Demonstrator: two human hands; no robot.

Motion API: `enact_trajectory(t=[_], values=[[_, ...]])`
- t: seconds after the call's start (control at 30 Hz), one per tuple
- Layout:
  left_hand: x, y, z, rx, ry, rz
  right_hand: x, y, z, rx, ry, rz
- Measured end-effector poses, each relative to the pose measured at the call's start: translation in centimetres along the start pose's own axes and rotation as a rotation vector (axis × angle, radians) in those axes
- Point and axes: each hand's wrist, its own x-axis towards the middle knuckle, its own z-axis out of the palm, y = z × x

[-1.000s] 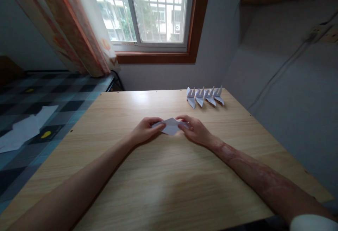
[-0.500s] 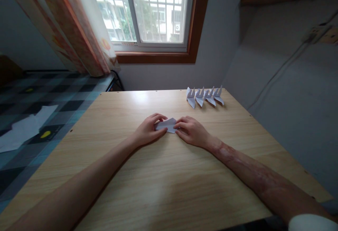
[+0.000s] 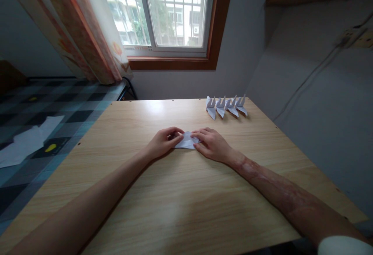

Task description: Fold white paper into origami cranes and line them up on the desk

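A small folded white paper [image 3: 186, 141] lies on the wooden table [image 3: 180, 193] near its middle. My left hand [image 3: 162, 143] pinches the paper's left end with curled fingers. My right hand [image 3: 212, 144] presses on its right end, fingers bent over it. Most of the paper is hidden between the two hands. At the table's far right stands a row of several finished folded paper pieces [image 3: 226, 106], well beyond both hands.
A bed with a checked cover [image 3: 43, 107] lies to the left, with loose white sheets [image 3: 27, 140] on it. A window [image 3: 163, 12] and curtain [image 3: 84, 30] are behind the table. A grey wall [image 3: 314, 92] runs along the table's right side.
The paper has been folded smaller, from a wide diamond shape to a compact piece. Both hands have drawn closer together over it.
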Motion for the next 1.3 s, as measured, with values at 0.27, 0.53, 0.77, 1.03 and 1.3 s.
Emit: enact_trajectory(t=[0.27,0.53,0.77,1.03,1.3], values=[[0.2,0.4,-0.5,0.159,-0.052,0.129,-0.3,0.1,0.1,-0.096,0.007,-0.015],[0.0,0.5,-1.7,0.009,-0.221,0.069,-0.2,0.0,-0.2,-0.116,-0.005,-0.01],[0.1,0.4,-1.4,0.048,-0.216,0.146,-0.3,-0.3,-0.3,-0.071,0.02,0.016],[-0.2,0.9,-1.2,0.068,-0.184,0.217,-0.1,-0.5,-0.5,-0.098,0.01,0.024],[-0.3,1.0,-1.8,-0.074,-0.244,0.096,-0.1,-0.7,-0.6,-0.136,0.006,0.012]])
